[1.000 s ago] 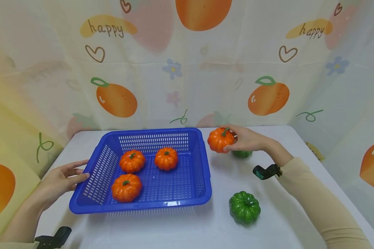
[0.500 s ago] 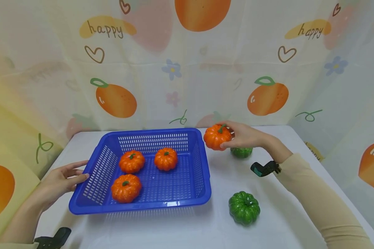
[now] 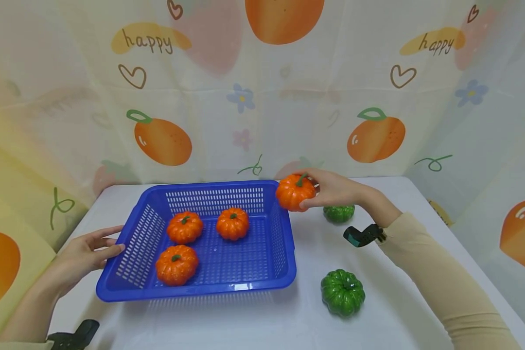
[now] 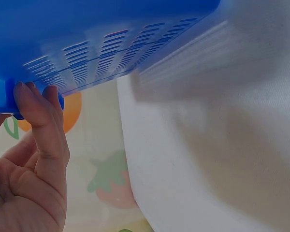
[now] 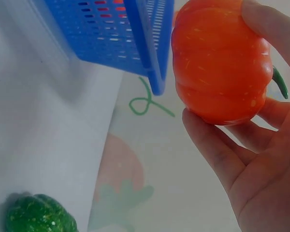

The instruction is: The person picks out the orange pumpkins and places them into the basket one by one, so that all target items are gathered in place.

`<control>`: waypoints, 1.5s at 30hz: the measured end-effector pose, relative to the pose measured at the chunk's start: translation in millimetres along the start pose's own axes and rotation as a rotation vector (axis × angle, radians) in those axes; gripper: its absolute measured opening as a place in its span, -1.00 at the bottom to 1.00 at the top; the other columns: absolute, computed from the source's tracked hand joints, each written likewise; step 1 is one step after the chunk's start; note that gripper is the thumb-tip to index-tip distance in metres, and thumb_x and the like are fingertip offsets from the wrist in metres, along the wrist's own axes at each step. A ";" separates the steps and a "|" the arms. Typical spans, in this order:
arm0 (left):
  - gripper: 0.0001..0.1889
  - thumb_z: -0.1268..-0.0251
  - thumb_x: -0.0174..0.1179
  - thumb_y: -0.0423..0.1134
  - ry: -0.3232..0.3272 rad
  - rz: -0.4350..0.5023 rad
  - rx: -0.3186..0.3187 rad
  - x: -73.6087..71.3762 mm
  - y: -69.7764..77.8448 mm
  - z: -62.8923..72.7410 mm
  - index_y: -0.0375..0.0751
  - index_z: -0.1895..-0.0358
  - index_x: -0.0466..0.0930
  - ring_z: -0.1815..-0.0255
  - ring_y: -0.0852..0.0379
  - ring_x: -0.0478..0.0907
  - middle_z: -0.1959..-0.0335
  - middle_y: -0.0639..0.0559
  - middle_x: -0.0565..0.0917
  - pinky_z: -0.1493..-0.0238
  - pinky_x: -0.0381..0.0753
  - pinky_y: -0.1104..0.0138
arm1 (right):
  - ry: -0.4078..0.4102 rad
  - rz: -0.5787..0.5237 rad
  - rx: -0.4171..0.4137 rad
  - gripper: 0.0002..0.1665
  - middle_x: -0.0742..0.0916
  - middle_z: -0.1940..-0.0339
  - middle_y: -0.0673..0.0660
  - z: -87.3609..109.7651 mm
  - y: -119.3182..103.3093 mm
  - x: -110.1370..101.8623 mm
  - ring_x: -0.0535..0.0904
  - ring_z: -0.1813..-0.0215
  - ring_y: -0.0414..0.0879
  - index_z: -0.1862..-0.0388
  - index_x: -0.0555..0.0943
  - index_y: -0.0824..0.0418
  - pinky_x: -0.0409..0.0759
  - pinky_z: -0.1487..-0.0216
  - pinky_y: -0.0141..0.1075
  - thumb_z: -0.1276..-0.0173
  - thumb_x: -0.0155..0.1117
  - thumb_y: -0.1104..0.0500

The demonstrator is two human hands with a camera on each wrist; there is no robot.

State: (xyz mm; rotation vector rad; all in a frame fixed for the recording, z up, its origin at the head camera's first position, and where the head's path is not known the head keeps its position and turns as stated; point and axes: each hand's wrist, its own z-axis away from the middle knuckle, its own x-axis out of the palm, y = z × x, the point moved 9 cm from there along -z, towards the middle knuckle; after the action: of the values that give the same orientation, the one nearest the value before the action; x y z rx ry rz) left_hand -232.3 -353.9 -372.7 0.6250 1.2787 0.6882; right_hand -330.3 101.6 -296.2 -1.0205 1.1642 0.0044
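My right hand (image 3: pixel 332 188) holds a small orange pumpkin (image 3: pixel 295 192) with a green stem, raised at the right rim of a blue plastic basket (image 3: pixel 201 293). In the right wrist view, the thumb and fingers grip the pumpkin (image 5: pixel 220 63) from opposite sides. At the basket's left side, my left hand (image 3: pixel 80 253) pinches the rim. The left wrist view shows the fingers (image 4: pixel 46 121) curled up against the rim, with the thumb mostly out of frame. Inside the basket lie three more orange pumpkins, one at the back left (image 3: pixel 185 227), one at the back right (image 3: pixel 233 224), one in front (image 3: pixel 177 265).
Two green pumpkins are on the white table (image 3: pixel 315 330) to the right of the basket: one near the front (image 3: pixel 343 293), another farther back (image 3: pixel 339 214) beneath the right wrist. A fruit-printed curtain (image 3: pixel 288 121) hangs behind the table.
The right hand has carried the orange pumpkin leftward and slightly up, from beside the basket to its right rim. The left hand and basket stay put.
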 end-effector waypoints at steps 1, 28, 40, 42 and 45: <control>-0.27 -0.29 0.10 -0.03 0.000 0.000 0.000 0.0 0.3 0.2 -0.37 -0.39 0.06 0.30 0.26 0.59 0.12 -0.22 0.53 0.24 0.64 0.33 | -0.001 0.002 -0.002 -0.14 0.52 -0.11 0.06 -0.5 -2.0 0.2 0.47 -0.06 -0.06 -0.34 0.22 0.11 0.54 -0.05 -0.18 -0.11 0.36 -0.03; -0.24 -0.26 0.11 0.02 0.005 -0.002 -0.006 -1.7 -0.3 0.1 -0.33 -0.39 0.06 0.28 0.24 0.59 0.08 -0.24 0.52 0.21 0.64 0.30 | -0.105 0.086 -0.102 -0.15 0.46 -0.20 0.07 -32.8 -43.8 37.3 0.42 -0.14 -0.09 -0.35 0.21 0.12 0.50 -0.10 -0.28 -0.13 0.34 -0.05; -0.24 -0.27 0.11 0.02 0.003 -0.002 -0.010 -1.2 0.7 0.7 -0.32 -0.40 0.06 0.28 0.23 0.59 0.09 -0.23 0.53 0.21 0.64 0.29 | -0.135 0.078 -0.125 -0.16 0.48 -0.17 0.04 -42.3 -57.9 49.4 0.46 -0.10 -0.11 -0.34 0.21 0.06 0.52 -0.05 -0.31 -0.12 0.34 -0.04; -0.24 -0.27 0.11 0.02 0.004 -0.002 -0.009 -1.3 0.8 0.7 -0.32 -0.39 0.06 0.28 0.23 0.59 0.09 -0.23 0.53 0.21 0.64 0.29 | -0.144 0.059 -0.123 -0.17 0.49 -0.15 0.02 -43.7 -59.6 51.8 0.46 -0.10 -0.11 -0.33 0.22 0.02 0.52 -0.05 -0.31 -0.11 0.34 -0.05; -0.24 -0.27 0.11 0.02 0.003 0.000 -0.010 -1.1 0.8 0.6 -0.32 -0.40 0.06 0.28 0.22 0.59 0.10 -0.23 0.53 0.21 0.64 0.29 | -0.159 0.046 -0.109 -0.18 0.49 -0.13 -0.02 -45.8 -60.6 55.7 0.46 -0.09 -0.13 -0.32 0.23 -0.03 0.51 -0.05 -0.31 -0.10 0.35 -0.07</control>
State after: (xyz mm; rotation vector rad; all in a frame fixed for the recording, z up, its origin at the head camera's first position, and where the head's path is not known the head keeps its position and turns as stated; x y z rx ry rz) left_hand -232.0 -354.3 -371.2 0.6160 1.2772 0.6949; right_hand -310.2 9.6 -299.4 -1.0689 1.0505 0.1839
